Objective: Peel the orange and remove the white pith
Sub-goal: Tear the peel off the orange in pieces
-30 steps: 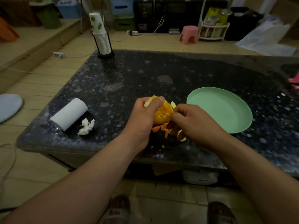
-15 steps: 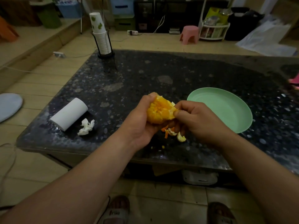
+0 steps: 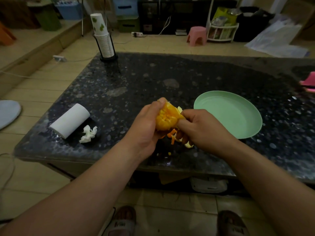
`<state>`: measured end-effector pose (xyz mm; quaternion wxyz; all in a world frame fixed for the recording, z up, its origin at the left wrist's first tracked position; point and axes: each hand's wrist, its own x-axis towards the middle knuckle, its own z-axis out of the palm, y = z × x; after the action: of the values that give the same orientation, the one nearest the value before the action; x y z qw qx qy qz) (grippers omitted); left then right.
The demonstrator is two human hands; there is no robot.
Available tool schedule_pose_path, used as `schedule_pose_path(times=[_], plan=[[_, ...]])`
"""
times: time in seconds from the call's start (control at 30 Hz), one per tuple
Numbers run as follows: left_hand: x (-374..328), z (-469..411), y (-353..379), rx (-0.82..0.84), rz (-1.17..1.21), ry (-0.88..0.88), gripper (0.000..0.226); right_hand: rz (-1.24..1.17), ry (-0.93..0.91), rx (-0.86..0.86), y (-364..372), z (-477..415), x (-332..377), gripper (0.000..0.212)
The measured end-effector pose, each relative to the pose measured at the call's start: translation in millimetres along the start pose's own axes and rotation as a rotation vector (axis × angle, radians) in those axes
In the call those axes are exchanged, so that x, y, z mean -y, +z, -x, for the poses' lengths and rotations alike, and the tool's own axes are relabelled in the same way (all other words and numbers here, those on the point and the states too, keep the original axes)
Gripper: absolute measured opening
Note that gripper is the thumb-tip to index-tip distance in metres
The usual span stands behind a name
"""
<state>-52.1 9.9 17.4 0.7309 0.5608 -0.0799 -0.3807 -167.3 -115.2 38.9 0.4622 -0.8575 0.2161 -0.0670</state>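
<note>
Dark speckled table (image 3: 170, 74) below; I see the left hand (image 3: 144, 128) gripping the mostly peeled orange (image 3: 166, 118) over the near edge, the right hand (image 3: 204, 132) pinching its side. Peel scraps (image 3: 173, 136) lie underneath, a green plate (image 3: 238, 130) just beside.

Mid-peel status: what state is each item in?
orange: mostly peeled, flesh exposed
left hand: grips the orange
right hand: pinches the orange's right side
peel scraps: loose under the hands
green plate: upright, empty
paper roll: lying on its side
tissue: crumpled
paper cups: stacked upright
</note>
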Motion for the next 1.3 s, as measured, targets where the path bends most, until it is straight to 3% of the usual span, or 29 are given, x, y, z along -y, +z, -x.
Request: schedule_pose_path(times=[0.33, 0.67, 0.8, 1.0, 1.07, 1.13, 1.2, 1.3], plan=[[-16, 4, -11, 0.207, 0.238, -0.236, 0.050, -0.314, -0.117, 0.148, -10, 2, 1, 0.023], [-16, 1, -16, 0.273, 0.421, -0.313, 0.055, -0.581, -0.131, 0.199, -3, -1, 0, 0.028], [-18, 7, -15, 0.311, 0.457, -0.318, 0.055, -0.728, -0.079, 0.255, -4, -5, -4, 0.018], [-17, 6, -17, 0.348, 0.577, -0.347, 0.061, -1.352, -0.070, 0.308, -6, -6, -1, 0.023], [-19, 3, -21, 0.310, 0.631, -0.343, 0.063, -1.402, -0.051, 0.268, -11, -8, -3, 0.021], [-20, 1, -25, 0.259, 0.553, -0.317, 0.064, -1.159, 0.119, 0.149, -14, -14, -9, 0.021], [-20, -2, -26, 0.181, 0.448, -0.301, 0.065, -0.554, 0.230, -0.003, -9, -18, -18, 0.029], [-17, -3, -25, 0.095, 0.364, -0.283, 0.074, 0.161, 0.154, -0.048, 4, -23, -34, 0.026]])
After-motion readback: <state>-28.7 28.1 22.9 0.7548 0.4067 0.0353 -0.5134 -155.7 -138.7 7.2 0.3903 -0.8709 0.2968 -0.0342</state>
